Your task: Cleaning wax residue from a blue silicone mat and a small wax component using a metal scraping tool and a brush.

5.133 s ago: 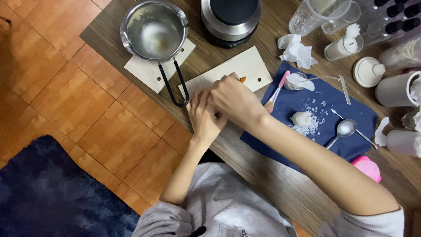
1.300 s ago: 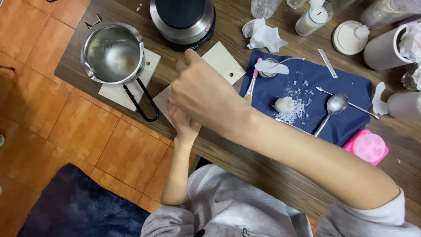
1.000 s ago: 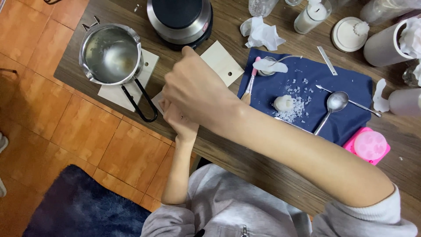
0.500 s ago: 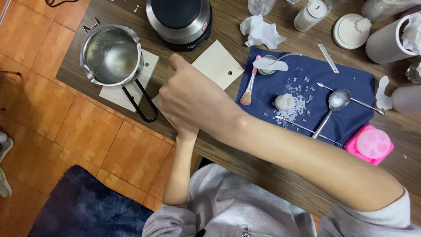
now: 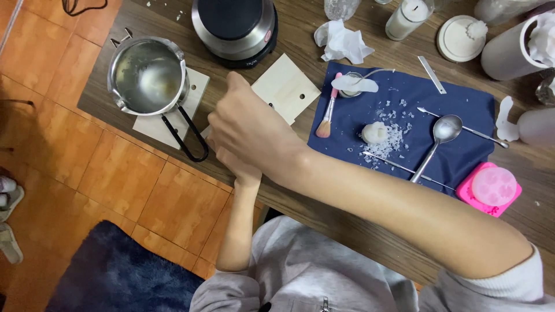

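Fingers (image 5: pixel 222 124) of the right hand (image 5: pixel 248 130) curl loosely, grip hidden, beside the metal pot (image 5: pixel 147 75), whose black handle (image 5: pixel 185 133) points toward the tabletop's (image 5: pixel 324 202) near edge.

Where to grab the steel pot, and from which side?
Take the pot by its black loop handle, coming from the table's near edge. The handle juts out low toward that edge and lies clear of the burner behind. The bowl is wide, smooth and open, a poor grip for hands.

left hand (image 5: pixel 236 167) mostly hidden behind right hand (image 5: pixel 251 130)
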